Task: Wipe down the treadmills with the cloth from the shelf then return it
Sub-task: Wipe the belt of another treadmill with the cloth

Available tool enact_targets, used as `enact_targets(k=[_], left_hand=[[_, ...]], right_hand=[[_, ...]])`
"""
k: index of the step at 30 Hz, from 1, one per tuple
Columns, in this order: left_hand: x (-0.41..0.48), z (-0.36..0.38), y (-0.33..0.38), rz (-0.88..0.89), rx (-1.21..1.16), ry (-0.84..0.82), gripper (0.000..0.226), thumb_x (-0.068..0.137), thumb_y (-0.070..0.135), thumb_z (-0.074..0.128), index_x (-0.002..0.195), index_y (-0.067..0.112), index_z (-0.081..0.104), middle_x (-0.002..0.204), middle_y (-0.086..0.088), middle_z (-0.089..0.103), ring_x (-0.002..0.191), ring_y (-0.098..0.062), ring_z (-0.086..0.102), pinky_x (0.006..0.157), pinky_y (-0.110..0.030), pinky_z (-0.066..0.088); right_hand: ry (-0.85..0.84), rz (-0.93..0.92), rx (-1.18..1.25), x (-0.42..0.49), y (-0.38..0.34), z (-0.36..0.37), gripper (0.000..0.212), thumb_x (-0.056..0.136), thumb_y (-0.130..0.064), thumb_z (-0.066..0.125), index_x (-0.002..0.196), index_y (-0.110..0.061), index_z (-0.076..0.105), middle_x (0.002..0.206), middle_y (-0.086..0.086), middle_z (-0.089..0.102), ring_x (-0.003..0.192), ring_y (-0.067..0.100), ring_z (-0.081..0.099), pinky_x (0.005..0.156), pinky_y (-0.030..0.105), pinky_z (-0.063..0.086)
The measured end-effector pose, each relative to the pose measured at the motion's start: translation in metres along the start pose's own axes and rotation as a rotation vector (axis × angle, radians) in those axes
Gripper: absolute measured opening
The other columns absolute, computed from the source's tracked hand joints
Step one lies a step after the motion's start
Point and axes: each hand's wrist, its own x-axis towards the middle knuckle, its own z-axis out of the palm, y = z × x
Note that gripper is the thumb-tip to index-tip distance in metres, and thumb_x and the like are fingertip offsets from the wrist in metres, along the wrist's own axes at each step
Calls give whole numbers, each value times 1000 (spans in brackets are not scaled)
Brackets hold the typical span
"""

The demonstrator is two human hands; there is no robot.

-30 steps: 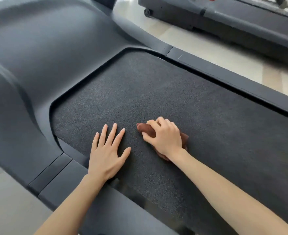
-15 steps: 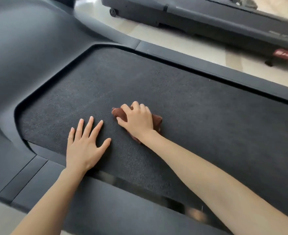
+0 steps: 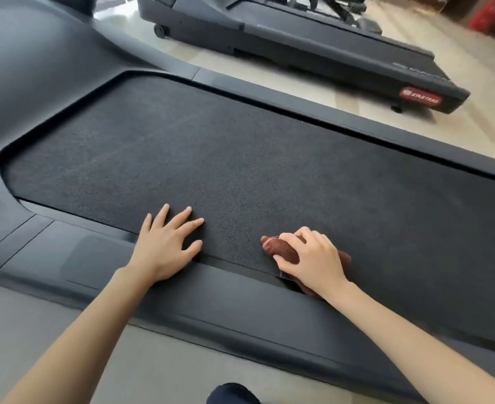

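Treadmill belt [image 3: 240, 158], brown cloth [image 3: 281, 250] under right hand [image 3: 313, 260], left hand [image 3: 164, 249] apart.

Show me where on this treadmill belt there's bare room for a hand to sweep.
Most of the belt is bare: the wide stretch from the left hand and right hand up to the far rail, from the curved motor cover rightward. It is crowded only along the near rail, where the left hand rests flat and the right hand grips the brown cloth, with a gap between.

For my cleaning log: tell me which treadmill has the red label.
The far treadmill, beyond the strip of floor, has the red label on its end. The near treadmill, with the cloth on it, shows none.
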Motion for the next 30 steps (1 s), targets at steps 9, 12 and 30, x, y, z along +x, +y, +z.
enact_targets(k=[9, 12, 30], left_hand=[[-8, 18, 149, 335, 2, -115, 51, 94, 52, 32, 144, 39, 30, 153, 10, 27, 143, -20, 17, 108, -36, 26], [-9, 25, 194, 465, -5, -82, 50, 95, 49, 33, 143, 36, 32, 150, 10, 34, 140, -16, 25, 106, -32, 28], [-55, 70, 446, 1024, -21, 86, 45, 77, 28, 71, 118, 12, 65, 113, -13, 66, 114, -36, 57, 98, -50, 43]], right_hand=[[-63, 476, -43, -65, 54, -72, 36, 84, -53, 54, 111, -30, 58, 95, -1, 57, 89, 26, 59, 73, 32, 40], [-13, 525, -82, -100, 66, -98, 33, 83, -54, 55, 107, -31, 58, 90, -2, 57, 82, 25, 60, 68, 30, 36], [-7, 961, -215, -321, 176, -177, 51, 81, -68, 49, 109, -26, 58, 94, -1, 55, 84, 21, 56, 73, 31, 41]])
